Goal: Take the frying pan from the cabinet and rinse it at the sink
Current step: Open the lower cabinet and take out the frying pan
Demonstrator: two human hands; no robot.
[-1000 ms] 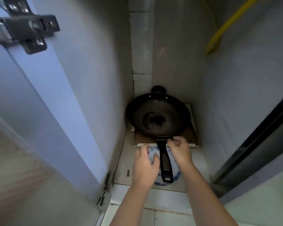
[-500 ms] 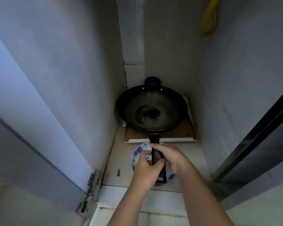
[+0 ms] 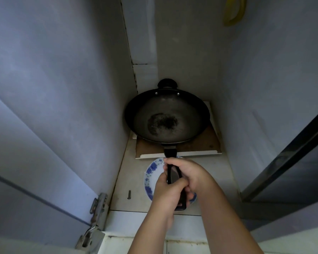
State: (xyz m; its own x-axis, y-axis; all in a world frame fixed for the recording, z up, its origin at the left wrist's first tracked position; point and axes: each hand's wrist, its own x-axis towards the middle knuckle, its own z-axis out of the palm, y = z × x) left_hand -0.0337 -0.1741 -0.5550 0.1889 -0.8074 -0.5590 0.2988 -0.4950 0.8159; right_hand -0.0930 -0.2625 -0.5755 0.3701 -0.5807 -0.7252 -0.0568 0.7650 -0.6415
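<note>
A black frying pan [image 3: 166, 119] with a dark burnt patch in its middle rests on a brown board [image 3: 206, 145] at the back of the open cabinet. Its long black handle [image 3: 170, 154] points toward me. My left hand [image 3: 166, 195] is wrapped around the near part of the handle from the left. My right hand [image 3: 189, 173] grips the handle from the right, just above the left one. The handle's end sticks out below my hands.
A white plate with blue flowers [image 3: 151, 174] lies on the cabinet floor under my hands. A small screw [image 3: 129, 194] lies left of it. The cabinet door with its hinge [image 3: 96, 208] stands open at left. A yellow hose [image 3: 234, 11] hangs top right. A dark appliance edge [image 3: 290, 149] runs along the right.
Both hands went from touching beside the handle to closing around it. The view has moved closer into the cabinet. The pan stays on the board.
</note>
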